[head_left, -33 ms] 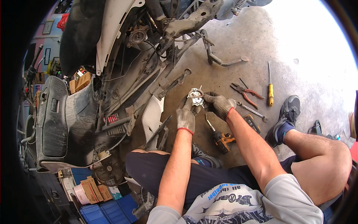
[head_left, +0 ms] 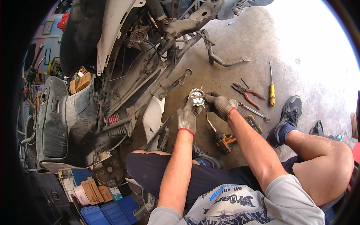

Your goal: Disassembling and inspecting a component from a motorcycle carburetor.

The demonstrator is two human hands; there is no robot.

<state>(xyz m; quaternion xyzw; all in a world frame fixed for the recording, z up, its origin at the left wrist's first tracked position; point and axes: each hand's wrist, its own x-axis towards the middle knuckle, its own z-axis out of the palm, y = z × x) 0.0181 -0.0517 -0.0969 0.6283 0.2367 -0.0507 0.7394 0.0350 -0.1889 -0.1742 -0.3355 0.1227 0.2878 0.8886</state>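
My left hand (head_left: 187, 117), in a grey work glove with a red cuff, holds a small round silver metal engine part (head_left: 196, 98) from below and its left side. Small lugs stick out of the part's rim, and a dark band crosses its open face. My right hand (head_left: 221, 105), gloved alike, has its fingers pinched together at the part's right edge. Whatever lies between those fingertips is too small to make out. Beneath the hands, a cordless drill (head_left: 224, 142) with a long bit lies on the floor. A ratchet wrench (head_left: 255, 112) rests right of my right hand.
Red-handled pliers (head_left: 249, 95) and a yellow-handled screwdriver (head_left: 272, 93) lie on the concrete at right. A partly stripped scooter (head_left: 135, 75) fills the left and top, its stand (head_left: 225, 62) reaching over the floor. Cardboard boxes (head_left: 92, 189) sit by blue bins (head_left: 112, 210) at lower left.
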